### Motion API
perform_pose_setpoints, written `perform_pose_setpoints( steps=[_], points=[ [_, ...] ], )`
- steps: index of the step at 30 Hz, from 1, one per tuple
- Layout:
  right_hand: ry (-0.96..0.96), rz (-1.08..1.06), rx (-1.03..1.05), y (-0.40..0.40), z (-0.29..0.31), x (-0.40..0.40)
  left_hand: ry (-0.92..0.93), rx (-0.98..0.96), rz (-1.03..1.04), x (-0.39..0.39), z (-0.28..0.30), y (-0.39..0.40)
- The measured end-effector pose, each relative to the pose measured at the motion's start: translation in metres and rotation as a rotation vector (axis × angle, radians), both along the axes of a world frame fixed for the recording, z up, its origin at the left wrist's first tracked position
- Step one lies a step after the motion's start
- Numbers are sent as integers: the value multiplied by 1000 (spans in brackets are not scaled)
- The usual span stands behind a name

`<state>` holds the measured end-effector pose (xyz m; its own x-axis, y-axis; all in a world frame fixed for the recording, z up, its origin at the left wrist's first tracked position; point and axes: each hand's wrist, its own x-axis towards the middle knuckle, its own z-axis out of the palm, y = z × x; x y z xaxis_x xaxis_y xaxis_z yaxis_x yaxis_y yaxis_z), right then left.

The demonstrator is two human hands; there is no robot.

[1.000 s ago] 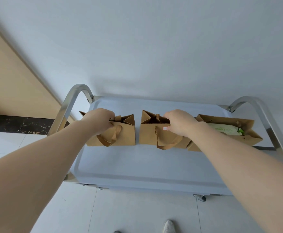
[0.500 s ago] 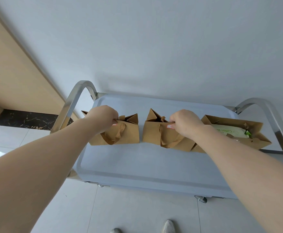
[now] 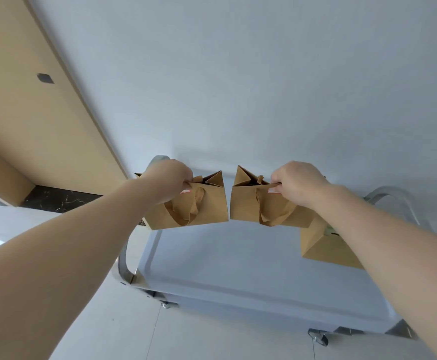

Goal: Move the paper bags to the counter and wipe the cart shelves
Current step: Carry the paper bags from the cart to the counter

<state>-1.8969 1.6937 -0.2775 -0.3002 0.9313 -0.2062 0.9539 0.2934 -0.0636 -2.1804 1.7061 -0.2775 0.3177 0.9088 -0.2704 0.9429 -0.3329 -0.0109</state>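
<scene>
Three paper bags (image 3: 207, 203) – perhaps more – one cart (image 3: 238, 268).

both arms outstretched, left hand (image 3: 169, 179) clenched, right hand (image 3: 299, 181) clenched

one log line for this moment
left hand: grips bag | right hand: grips second bag | third bag: on cart shelf

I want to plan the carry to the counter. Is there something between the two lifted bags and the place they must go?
That cannot be told: no counter shows in the head view. The left hand and right hand each hold a small paper bag above the cart shelf. Nothing blocks either grip. A third bag remains on the shelf.
</scene>
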Motion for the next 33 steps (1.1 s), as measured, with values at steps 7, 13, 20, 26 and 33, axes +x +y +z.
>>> perform_pose_setpoints(
  steps=[7,13,20,26,33],
  points=[
    [-22,60,112,-6,88,-40,-53,102,59,-49,90,-12],
    [-4,118,160,-12,132,-92,-35,150,123,-112,139,-41],
    [33,319,195,-3,171,-182,38,205,325,-196,190,-103],
    [134,611,244,5,182,-275,30,260,599,-261,210,-186],
    [201,978,336,-39,194,-372,176,303,914,-295,221,-322]
  ],
)
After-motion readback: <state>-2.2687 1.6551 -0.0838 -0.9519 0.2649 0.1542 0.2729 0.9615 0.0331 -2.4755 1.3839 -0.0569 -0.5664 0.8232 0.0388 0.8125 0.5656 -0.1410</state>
